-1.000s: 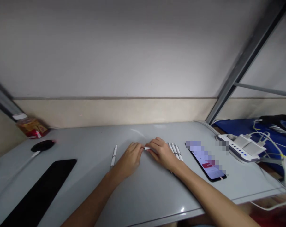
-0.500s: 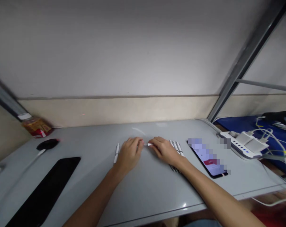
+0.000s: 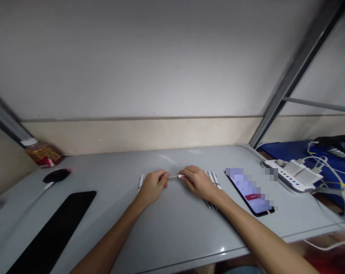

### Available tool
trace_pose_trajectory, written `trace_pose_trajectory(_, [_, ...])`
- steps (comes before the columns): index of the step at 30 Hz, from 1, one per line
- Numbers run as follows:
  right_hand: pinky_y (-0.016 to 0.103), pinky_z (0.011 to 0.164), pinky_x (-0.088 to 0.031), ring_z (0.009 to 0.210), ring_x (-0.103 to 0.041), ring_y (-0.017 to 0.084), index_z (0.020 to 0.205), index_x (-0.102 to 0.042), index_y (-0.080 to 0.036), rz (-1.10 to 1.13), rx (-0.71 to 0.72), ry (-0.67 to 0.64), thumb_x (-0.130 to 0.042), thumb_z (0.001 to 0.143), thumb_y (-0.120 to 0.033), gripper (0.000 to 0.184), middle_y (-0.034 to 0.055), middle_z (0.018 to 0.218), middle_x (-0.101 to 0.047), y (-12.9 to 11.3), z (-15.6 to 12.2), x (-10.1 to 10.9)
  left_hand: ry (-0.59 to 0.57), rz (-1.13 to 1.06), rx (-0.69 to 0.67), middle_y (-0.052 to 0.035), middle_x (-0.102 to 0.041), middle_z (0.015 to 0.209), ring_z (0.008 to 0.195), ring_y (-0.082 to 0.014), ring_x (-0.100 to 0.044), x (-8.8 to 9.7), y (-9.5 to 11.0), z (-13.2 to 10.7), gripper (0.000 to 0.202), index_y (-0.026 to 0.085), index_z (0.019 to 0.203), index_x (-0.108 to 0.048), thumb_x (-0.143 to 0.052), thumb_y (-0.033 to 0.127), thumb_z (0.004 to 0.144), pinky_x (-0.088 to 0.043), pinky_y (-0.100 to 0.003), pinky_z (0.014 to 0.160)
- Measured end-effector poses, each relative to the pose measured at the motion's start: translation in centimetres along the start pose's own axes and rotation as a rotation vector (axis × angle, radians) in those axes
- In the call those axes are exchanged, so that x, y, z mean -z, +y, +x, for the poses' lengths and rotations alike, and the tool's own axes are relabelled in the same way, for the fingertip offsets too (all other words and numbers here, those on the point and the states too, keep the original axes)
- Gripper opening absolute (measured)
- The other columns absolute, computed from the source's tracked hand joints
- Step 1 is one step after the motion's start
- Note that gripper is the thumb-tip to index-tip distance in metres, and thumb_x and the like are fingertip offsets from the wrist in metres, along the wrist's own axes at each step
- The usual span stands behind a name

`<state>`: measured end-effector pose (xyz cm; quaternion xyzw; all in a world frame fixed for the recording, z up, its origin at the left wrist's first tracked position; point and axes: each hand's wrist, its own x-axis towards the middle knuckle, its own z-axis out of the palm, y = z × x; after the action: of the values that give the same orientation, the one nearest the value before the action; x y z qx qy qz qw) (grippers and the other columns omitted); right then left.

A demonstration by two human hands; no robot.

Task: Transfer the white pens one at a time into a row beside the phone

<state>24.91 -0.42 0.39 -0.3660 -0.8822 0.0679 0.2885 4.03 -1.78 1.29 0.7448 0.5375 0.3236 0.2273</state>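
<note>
My right hand is closed around a white pen barrel, most of it hidden under the fingers. From the barrel's left end a thin, pale pen refill stretches across to my left hand, whose fingertips pinch its other end. Both hands are low over the grey table. Several white pens lie side by side just right of my right hand, partly covered by it. Beyond my left hand's outer side lies a white pen piece, its lower part hidden.
A lit phone and a white power strip with plugs and cables are on the right. On the left are a long black mat or panel, a black mouse-like device with a white cable, and a bottle.
My left hand has drawn away to the left and slightly down, so a longer stretch of refill shows between the hands. My right hand has stayed nearly still.
</note>
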Motion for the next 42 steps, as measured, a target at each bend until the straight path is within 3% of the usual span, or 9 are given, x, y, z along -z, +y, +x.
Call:
trace_pose_trajectory(3, [0.029, 0.073, -0.042, 0.081, -0.057, 0.017, 0.103, -0.062, -0.017, 0.001, -0.008, -0.003, -0.040, 0.097, -0.024, 0.024, 0.0078, 0.089, -0.064, 0.1, 0.0, -0.1, 0.049, -0.069, -0.150, -0.0042, -0.063, 0.101, 0.092, -0.0166, -0.058, 0.1, 0.0, -0.1, 0.014, 0.021, 0.092, -0.062, -0.055, 0.029, 0.083, -0.046, -0.028, 0.076])
trace_pose_trajectory(5, [0.028, 0.073, -0.042, 0.082, -0.057, 0.017, 0.105, -0.062, -0.017, 0.003, -0.010, 0.001, -0.040, 0.097, -0.024, 0.024, 0.0078, 0.091, -0.064, 0.1, 0.1, -0.1, 0.089, -0.091, -0.161, -0.0050, -0.060, 0.112, 0.100, -0.0171, -0.056, 0.1, -0.1, -0.1, 0.024, 0.023, 0.104, -0.060, -0.059, 0.031, 0.081, -0.046, -0.028, 0.079])
trace_pose_trajectory(10, [0.029, 0.076, -0.040, 0.083, -0.057, 0.017, 0.107, -0.062, -0.019, -0.066, 0.011, -0.005, -0.041, 0.097, -0.024, 0.023, 0.0070, 0.091, -0.064, -0.1, 0.1, 0.1, -0.010, 0.059, -0.019, 0.0008, -0.059, 0.064, 0.064, -0.0143, -0.055, -0.1, -0.3, 0.1, 0.037, 0.018, 0.072, -0.060, -0.036, 0.038, 0.094, -0.043, -0.027, 0.066])
trace_pose_trajectory(17, [0.026, 0.066, -0.038, 0.075, -0.060, 0.015, 0.105, -0.062, -0.019, -0.168, -0.040, -0.099, -0.038, 0.098, -0.026, 0.026, 0.0061, 0.090, -0.065, -0.6, 0.0, 0.3, 0.078, 0.265, -0.345, -0.0048, -0.062, 0.105, 0.102, -0.0201, -0.052, -0.3, -0.1, -0.2, 0.017, 0.021, 0.101, -0.057, -0.049, 0.032, 0.090, -0.038, -0.035, 0.087])
trace_pose_trajectory(22, [0.027, 0.063, -0.036, 0.073, -0.058, 0.016, 0.096, -0.062, -0.018, -0.220, -0.014, -0.135, -0.041, 0.095, -0.023, 0.022, 0.0085, 0.089, -0.066, -1.5, -0.1, 0.2, -0.091, 0.469, -0.398, -0.0025, -0.059, 0.075, 0.073, -0.0172, -0.051, -1.0, -0.2, -0.3, 0.029, 0.019, 0.082, -0.056, -0.031, 0.023, 0.097, -0.037, -0.033, 0.070])
trace_pose_trajectory(29, [0.023, 0.054, -0.032, 0.054, -0.041, 0.010, 0.075, -0.058, -0.016, 0.416, -0.165, -0.262, -0.034, 0.098, -0.030, 0.035, -0.0016, 0.060, -0.049, -1.7, 0.0, 1.1, -0.013, 0.559, -0.561, -0.0045, -0.053, 0.071, 0.074, -0.0208, -0.044, -0.8, 0.3, -0.7, 0.028, 0.020, 0.069, -0.049, -0.037, -0.003, 0.079, -0.032, -0.036, 0.066])
trace_pose_trajectory(34, [0.020, 0.041, -0.026, 0.044, -0.033, 0.006, 0.089, -0.063, -0.014, 0.930, -0.398, -0.504, -0.041, 0.093, -0.045, 0.038, -0.0040, 0.058, -0.045, -0.6, -0.2, 2.1, -0.036, 0.566, -0.611, -0.0038, -0.051, 0.068, 0.071, -0.0194, -0.043, -0.8, 0.4, -0.8, 0.027, 0.019, 0.069, -0.048, -0.035, 0.000, 0.083, -0.032, -0.034, 0.065])
trace_pose_trajectory(38, [0.021, 0.047, -0.036, 0.054, -0.051, 0.009, 0.097, -0.064, -0.014, 1.030, -0.406, -0.339, -0.063, 0.082, -0.041, 0.030, 0.0018, 0.075, -0.061, 0.4, -0.1, 2.4, 0.019, 0.546, -0.510, -0.0043, -0.059, 0.076, 0.076, -0.0192, -0.047, 0.0, 0.2, -0.3, 0.024, 0.019, 0.081, -0.056, -0.036, 0.016, 0.093, -0.034, -0.034, 0.069])
trace_pose_trajectory(42, [0.024, 0.058, -0.043, 0.061, -0.054, 0.011, 0.090, -0.066, -0.015, 1.157, -0.447, 0.005, -0.076, 0.069, -0.031, 0.028, 0.0008, 0.073, -0.061, 1.0, 0.5, 2.1, 0.032, 0.388, -0.398, -0.0034, -0.064, 0.088, 0.083, -0.0179, -0.051, 1.0, 0.0, -0.2, 0.026, 0.021, 0.096, -0.061, -0.036, 0.028, 0.096, -0.038, -0.034, 0.078])
